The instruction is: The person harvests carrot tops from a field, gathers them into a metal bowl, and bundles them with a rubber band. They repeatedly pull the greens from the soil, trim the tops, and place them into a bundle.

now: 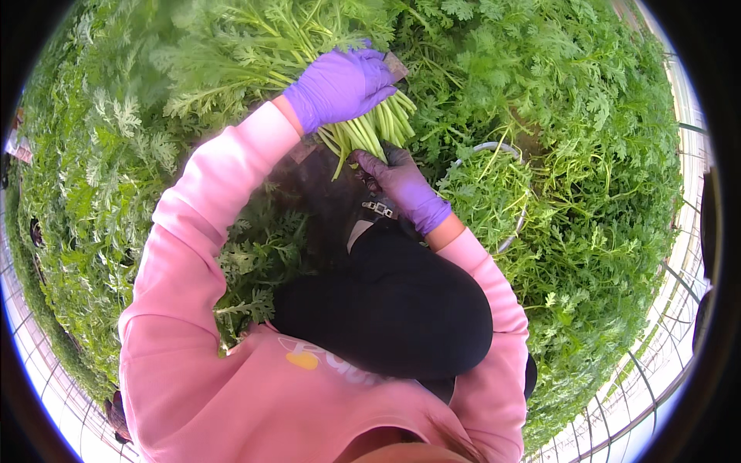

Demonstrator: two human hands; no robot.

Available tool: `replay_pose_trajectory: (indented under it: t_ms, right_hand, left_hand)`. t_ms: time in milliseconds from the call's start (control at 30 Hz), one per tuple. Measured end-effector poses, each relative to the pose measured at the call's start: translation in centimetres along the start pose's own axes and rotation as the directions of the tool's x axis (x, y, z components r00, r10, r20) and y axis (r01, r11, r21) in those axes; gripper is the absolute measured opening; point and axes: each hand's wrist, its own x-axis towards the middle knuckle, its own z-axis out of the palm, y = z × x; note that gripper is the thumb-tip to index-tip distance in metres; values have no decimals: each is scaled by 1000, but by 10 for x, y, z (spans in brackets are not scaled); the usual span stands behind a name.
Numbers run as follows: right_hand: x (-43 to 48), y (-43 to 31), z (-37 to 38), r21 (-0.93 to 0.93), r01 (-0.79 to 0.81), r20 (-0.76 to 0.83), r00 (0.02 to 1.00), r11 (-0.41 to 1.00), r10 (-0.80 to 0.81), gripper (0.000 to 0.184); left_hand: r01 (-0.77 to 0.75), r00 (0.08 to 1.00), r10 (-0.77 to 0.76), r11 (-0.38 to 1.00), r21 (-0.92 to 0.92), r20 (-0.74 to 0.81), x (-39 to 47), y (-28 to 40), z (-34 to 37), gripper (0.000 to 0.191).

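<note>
My left hand (341, 87), in a purple glove, is closed around a bunch of leafy greens with lobed leaves. Their pale green stems (370, 127) stick out below it towards me, and the leaves (243, 58) spread to the upper left. A small brownish piece (396, 66) shows at the fingertips of that hand; what it is I cannot tell. My right hand (402, 179), in a purple glove with dark stains, is at the cut ends of the stems, its thumb and fingers touching them. Whether it grips any stem is not clear.
Dense leafy green plants (579, 231) grow on both sides. To the right of my right hand, a pale hoop-like rim (521, 223) curves around more greens. My bent knee in black trousers (393, 301) is below the hands, above a dark shoe with a metal buckle (377, 208). Greenhouse framing (642, 376) shows at the edge.
</note>
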Motion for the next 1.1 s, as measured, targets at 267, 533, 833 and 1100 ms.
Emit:
replay_pose_trajectory:
  t_ms: [267, 533, 833, 1100]
  right_hand:
    - [-30, -71, -68, -424, -336, -391, 906, 841, 164, 50]
    - [-72, -4, -134, -963, 120, 93, 988, 243, -121, 29]
    - [-253, 167, -219, -545, -386, -734, 650, 744, -200, 37]
    - [-263, 267, -312, -396, -17, -918, 10, 918, -396, 31]
  left_hand:
    - [39, 990, -40, 999, -7, -133, -7, -5, 18, 20]
    - [-202, 952, 207, 978, 47, -225, 3, 0, 10, 18]
    - [-182, 982, 188, 924, 336, 14, 9, 18, 1, 23]
    - [-257, 956, 243, 964, 68, 165, 76, 245, -159, 34]
